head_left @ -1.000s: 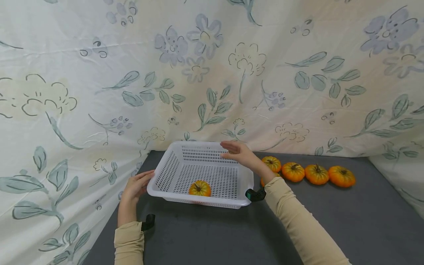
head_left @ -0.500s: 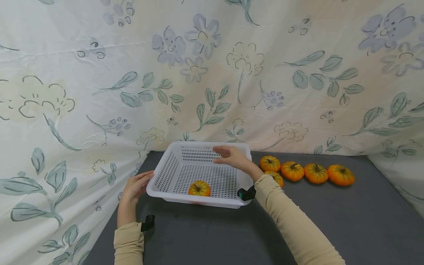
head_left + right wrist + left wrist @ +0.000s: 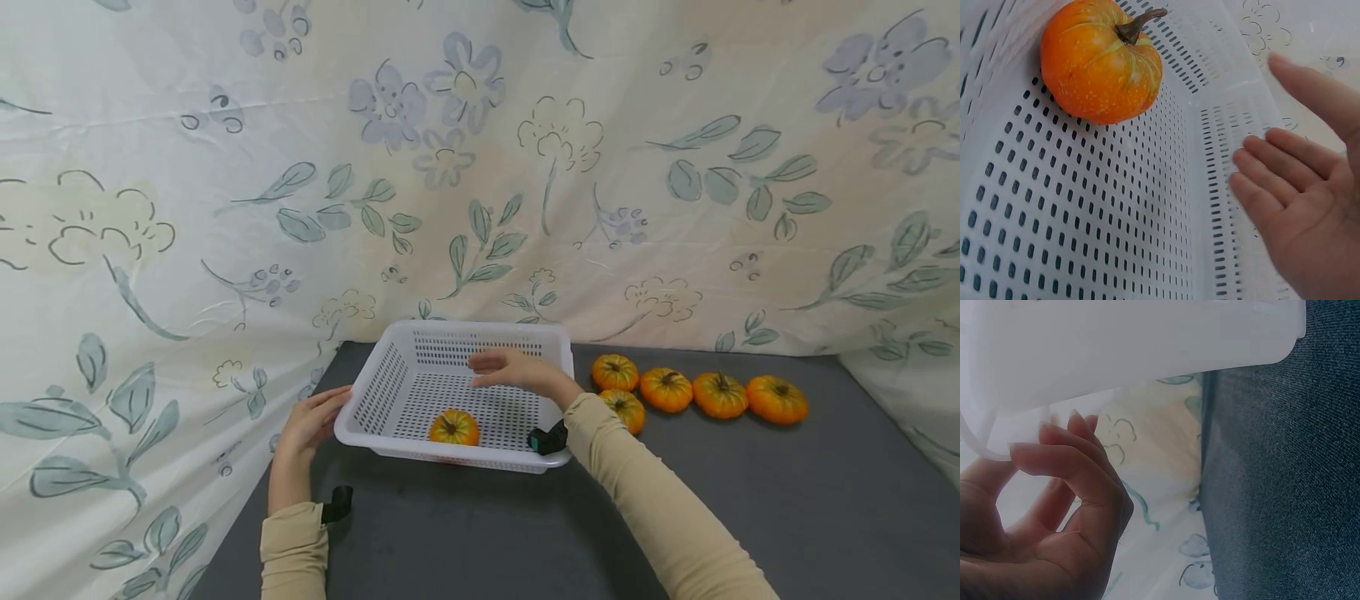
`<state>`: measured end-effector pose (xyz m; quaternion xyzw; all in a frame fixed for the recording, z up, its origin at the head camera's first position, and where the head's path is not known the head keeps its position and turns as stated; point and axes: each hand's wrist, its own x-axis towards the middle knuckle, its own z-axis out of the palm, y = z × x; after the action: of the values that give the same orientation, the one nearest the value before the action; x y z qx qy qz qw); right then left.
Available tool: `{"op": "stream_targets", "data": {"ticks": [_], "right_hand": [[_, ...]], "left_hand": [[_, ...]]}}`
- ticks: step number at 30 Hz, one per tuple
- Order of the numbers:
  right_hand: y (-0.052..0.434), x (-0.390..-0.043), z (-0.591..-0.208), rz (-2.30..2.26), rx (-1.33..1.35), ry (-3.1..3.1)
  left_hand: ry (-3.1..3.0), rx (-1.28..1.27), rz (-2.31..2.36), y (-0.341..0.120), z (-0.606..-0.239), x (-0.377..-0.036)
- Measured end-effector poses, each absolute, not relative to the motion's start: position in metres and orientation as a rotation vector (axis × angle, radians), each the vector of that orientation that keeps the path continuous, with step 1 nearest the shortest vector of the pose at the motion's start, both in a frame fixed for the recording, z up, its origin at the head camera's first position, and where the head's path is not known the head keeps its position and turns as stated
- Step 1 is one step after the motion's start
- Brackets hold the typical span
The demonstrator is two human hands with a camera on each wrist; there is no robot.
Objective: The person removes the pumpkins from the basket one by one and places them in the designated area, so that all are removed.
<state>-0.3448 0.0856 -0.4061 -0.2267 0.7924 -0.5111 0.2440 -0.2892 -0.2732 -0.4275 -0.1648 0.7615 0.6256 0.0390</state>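
Observation:
A white perforated basket (image 3: pixel 378 387) stands on the dark grey table, and one small orange pumpkin (image 3: pixel 453 427) lies near its front wall. My right hand (image 3: pixel 501 367) hovers flat over the basket's inside, fingers straight and holding nothing. The right wrist view shows that open hand (image 3: pixel 1297 200) above the basket floor (image 3: pixel 1085 219), apart from the pumpkin (image 3: pixel 1100 62). My left hand (image 3: pixel 311 418) rests against the basket's left front corner. In the left wrist view its loosely bent fingers (image 3: pixel 1066 469) touch the basket wall (image 3: pixel 1135 344).
Several more orange pumpkins (image 3: pixel 719 394) lie in a row on the table to the right of the basket, one of them (image 3: pixel 626 409) partly behind my right sleeve. A flowered cloth (image 3: pixel 480 167) hangs close behind and at both sides. Bare grey table (image 3: pixel 750 517) spreads in front.
My right hand has moved left and down from the basket's far right rim to over its inside. The left hand, basket and pumpkins have stayed put.

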Motion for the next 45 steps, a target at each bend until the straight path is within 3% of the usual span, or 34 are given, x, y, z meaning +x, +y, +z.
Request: {"op": "stream_targets", "data": {"ticks": [22,45], "right_hand": [[0.074,-0.35,-0.423,-1.087,-0.77,1.854],[0.077,-0.351,-0.427,-0.996,-0.649,1.77]], "left_hand": [[2.324,-0.503,1.934,-0.274,-0.429,-0.29],[2.293,-0.518,1.954,-0.273,-0.428,-0.292]]}}
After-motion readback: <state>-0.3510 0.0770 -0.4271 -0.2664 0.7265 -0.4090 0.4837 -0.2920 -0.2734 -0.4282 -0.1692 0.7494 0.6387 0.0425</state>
